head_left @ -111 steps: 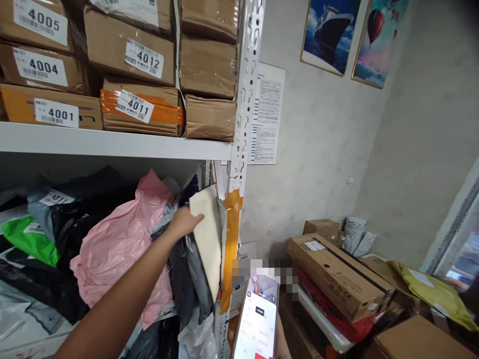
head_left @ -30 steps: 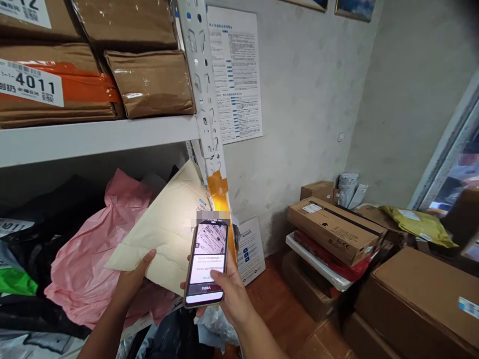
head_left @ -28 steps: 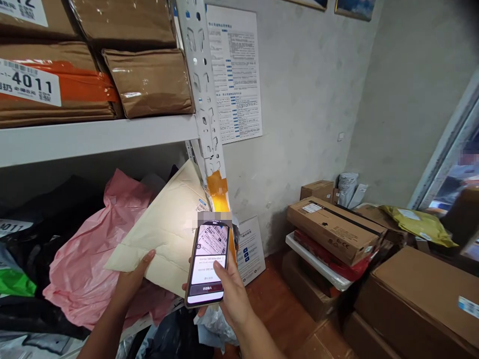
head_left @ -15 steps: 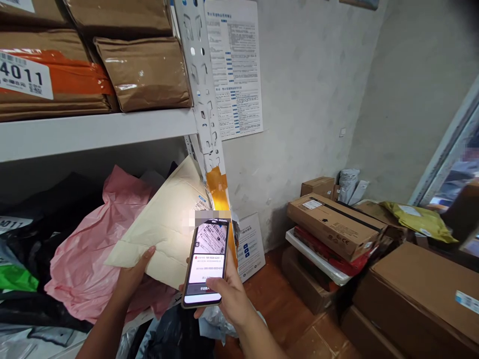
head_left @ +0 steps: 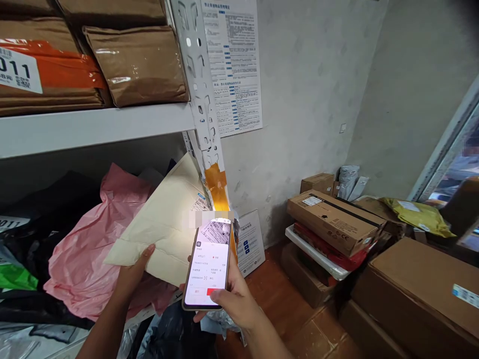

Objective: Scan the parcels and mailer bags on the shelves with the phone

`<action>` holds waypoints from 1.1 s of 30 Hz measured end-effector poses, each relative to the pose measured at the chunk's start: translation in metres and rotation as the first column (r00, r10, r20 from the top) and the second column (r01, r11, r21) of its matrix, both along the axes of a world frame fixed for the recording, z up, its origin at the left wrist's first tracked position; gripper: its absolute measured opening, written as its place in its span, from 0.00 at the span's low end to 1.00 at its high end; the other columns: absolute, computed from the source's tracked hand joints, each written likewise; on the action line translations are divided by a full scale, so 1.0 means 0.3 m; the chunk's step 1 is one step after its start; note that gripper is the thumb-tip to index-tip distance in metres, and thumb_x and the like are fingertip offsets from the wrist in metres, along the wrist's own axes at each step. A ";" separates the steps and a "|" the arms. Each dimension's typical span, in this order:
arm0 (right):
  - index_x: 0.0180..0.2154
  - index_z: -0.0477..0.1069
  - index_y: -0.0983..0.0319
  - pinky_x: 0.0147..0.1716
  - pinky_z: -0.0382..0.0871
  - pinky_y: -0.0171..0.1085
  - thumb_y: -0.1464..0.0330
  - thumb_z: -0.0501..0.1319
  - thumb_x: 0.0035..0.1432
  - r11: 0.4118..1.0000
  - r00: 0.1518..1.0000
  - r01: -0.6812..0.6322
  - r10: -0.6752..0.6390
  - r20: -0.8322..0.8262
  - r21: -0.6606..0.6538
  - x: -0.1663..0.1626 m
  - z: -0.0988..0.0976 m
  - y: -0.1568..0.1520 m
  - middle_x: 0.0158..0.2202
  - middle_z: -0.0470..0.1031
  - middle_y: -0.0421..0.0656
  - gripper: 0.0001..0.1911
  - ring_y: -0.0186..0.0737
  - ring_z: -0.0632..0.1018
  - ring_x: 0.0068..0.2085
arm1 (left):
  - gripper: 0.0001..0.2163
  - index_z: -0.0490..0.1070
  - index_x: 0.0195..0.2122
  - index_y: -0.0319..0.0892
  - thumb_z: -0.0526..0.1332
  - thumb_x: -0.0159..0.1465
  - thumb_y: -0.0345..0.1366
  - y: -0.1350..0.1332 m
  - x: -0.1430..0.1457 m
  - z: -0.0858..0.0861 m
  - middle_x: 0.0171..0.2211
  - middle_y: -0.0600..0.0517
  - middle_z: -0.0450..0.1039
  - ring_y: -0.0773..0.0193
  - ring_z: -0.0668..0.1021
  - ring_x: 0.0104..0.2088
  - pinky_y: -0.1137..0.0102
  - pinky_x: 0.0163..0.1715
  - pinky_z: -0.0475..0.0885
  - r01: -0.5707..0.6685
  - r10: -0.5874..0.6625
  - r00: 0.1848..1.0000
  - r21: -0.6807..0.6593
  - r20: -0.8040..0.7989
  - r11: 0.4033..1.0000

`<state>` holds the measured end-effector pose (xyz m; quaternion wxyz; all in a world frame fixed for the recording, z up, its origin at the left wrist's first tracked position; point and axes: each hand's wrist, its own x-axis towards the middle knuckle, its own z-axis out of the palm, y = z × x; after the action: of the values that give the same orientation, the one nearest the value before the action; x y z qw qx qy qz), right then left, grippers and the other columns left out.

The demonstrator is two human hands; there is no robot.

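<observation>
Where the phone overlaps the envelope, its label half hidden.

One view only, worn on the head, looking forward and slightly down from standing height. It's close in: the shelf fills the left half at arm's reach, its upright post running down the middle. To the right the camera faces the plaster wall and down to the floor, with cartons further off.
</observation>
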<state>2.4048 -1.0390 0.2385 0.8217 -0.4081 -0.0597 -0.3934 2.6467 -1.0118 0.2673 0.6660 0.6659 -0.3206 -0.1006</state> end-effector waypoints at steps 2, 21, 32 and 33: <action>0.65 0.20 0.49 0.24 0.79 0.37 0.73 0.68 0.46 0.999 1.000 0.027 -0.027 -0.016 0.027 -0.012 -0.018 0.001 0.58 0.70 0.53 0.64 0.52 0.82 0.44 | 0.38 0.68 0.54 0.40 0.68 0.43 0.53 -0.002 0.004 -0.004 0.58 0.40 0.68 0.43 0.67 0.61 0.53 0.64 0.57 -0.010 0.010 1.000 0.007 0.001 1.000; 0.65 0.17 0.51 0.28 0.77 0.41 0.60 0.75 0.42 0.934 0.941 0.293 -0.245 -0.232 0.202 -0.228 -0.086 -0.003 0.55 0.72 0.53 0.72 0.59 0.80 0.45 | 0.38 0.65 0.58 0.43 0.67 0.46 0.51 0.013 0.012 -0.019 0.58 0.43 0.68 0.44 0.66 0.61 0.50 0.63 0.58 -0.048 0.051 0.998 0.068 -0.041 0.997; 0.65 0.15 0.54 0.27 0.72 0.38 0.57 0.74 0.43 0.947 0.942 0.274 -0.229 -0.245 0.166 -0.231 -0.129 -0.010 0.48 0.77 0.52 0.72 0.55 0.82 0.42 | 0.36 0.66 0.56 0.42 0.67 0.46 0.50 0.006 0.014 -0.027 0.56 0.43 0.70 0.43 0.67 0.61 0.49 0.63 0.58 -0.055 0.055 0.998 0.046 -0.010 0.997; 0.65 0.14 0.55 0.27 0.71 0.38 0.57 0.74 0.44 0.950 0.942 0.270 -0.228 -0.246 0.154 -0.231 -0.132 -0.010 0.47 0.78 0.52 0.72 0.53 0.82 0.40 | 0.35 0.67 0.55 0.42 0.67 0.46 0.50 0.005 0.015 -0.022 0.56 0.43 0.70 0.43 0.67 0.61 0.49 0.63 0.58 -0.059 0.060 0.998 0.048 -0.011 0.997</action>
<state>2.3354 -1.0421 0.1990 0.8008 -0.3761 0.1229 -0.4497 2.6511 -1.0103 0.2608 0.6547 0.6902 -0.2940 -0.0923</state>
